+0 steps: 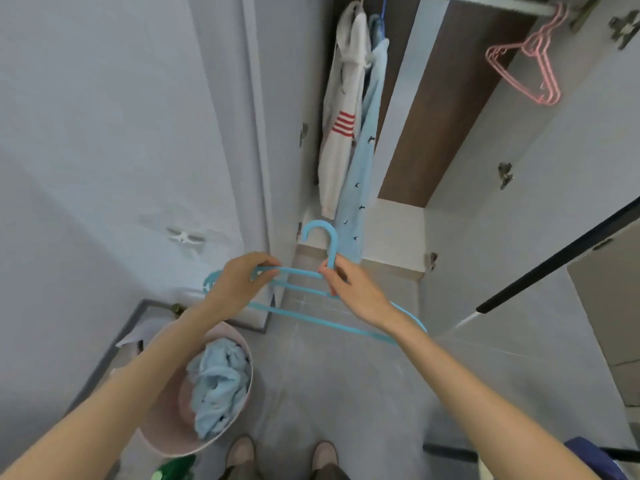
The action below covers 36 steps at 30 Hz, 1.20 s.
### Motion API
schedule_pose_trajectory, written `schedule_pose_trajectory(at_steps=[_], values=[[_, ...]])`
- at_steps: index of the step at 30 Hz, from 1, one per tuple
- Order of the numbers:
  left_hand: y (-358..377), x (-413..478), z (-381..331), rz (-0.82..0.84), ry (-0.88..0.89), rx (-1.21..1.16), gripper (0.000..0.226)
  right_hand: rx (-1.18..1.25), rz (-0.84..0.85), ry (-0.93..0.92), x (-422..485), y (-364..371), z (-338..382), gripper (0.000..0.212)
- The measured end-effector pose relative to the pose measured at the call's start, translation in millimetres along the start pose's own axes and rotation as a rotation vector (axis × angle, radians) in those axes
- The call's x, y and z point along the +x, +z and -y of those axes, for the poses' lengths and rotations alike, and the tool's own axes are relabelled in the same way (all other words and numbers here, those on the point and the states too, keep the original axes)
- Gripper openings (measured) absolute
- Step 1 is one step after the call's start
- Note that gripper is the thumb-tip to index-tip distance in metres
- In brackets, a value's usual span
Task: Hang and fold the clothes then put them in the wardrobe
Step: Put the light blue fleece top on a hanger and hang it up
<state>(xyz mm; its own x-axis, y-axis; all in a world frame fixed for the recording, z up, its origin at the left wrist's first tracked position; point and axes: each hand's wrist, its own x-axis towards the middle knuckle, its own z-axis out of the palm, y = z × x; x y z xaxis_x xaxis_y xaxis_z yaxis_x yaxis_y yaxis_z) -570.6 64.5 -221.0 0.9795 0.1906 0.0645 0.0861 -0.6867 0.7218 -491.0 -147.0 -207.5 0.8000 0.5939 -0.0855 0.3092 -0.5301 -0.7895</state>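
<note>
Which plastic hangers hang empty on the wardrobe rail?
The pink plastic hangers, bare on the metal rail; the blue plastic hangers are in the left hand and right hand.

Blue hanger (298, 271) held level; light-blue clothes (218, 386) crumpled in pink basket (194, 448).

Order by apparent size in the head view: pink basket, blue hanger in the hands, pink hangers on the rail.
1. Blue hanger and pink basket: alike, cannot rank.
2. Pink hangers: smallest, but farther from the camera.
</note>
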Motion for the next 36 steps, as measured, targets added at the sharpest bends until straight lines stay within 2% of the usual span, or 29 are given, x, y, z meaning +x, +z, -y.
schedule_pose_trajectory(at_steps=[6,8,13,17,25,29,36], values=[[-53.7,-60.6,102.0,0.016,-0.199,-0.02,0.014,-0.026,0.2,0.046,24.8,112.0,36.2,0.013],[-65.3,-78.0,130.5,-0.034,-0.232,-0.062,0.019,-0.037,0.246,0.048,30.2,147.8,43.8,0.014],[-82.0,-111.8,193.5,-0.296,-0.399,-0.197,0.025,-0.1,0.233,0.04,43.2,218.6,36.8,0.01],[-69.2,-136.6,244.0,-0.295,-0.565,-0.276,0.019,-0.084,0.158,0.122,55.5,256.5,13.8,0.015],[33.4,-167.9,359.0,-0.143,-0.82,-0.318,0.023,-0.026,0.116,0.077,87.6,331.3,-63.0,0.011],[102.5,-171.6,416.9,-0.105,-0.854,-0.351,0.026,-0.021,0.123,-0.008,102.6,369.5,-116.8,0.01],[221.0,-167.8,514.9,-0.045,-0.903,-0.36,0.027,-0.007,0.149,-0.041,124.8,429.5,-208.7,0.014]])
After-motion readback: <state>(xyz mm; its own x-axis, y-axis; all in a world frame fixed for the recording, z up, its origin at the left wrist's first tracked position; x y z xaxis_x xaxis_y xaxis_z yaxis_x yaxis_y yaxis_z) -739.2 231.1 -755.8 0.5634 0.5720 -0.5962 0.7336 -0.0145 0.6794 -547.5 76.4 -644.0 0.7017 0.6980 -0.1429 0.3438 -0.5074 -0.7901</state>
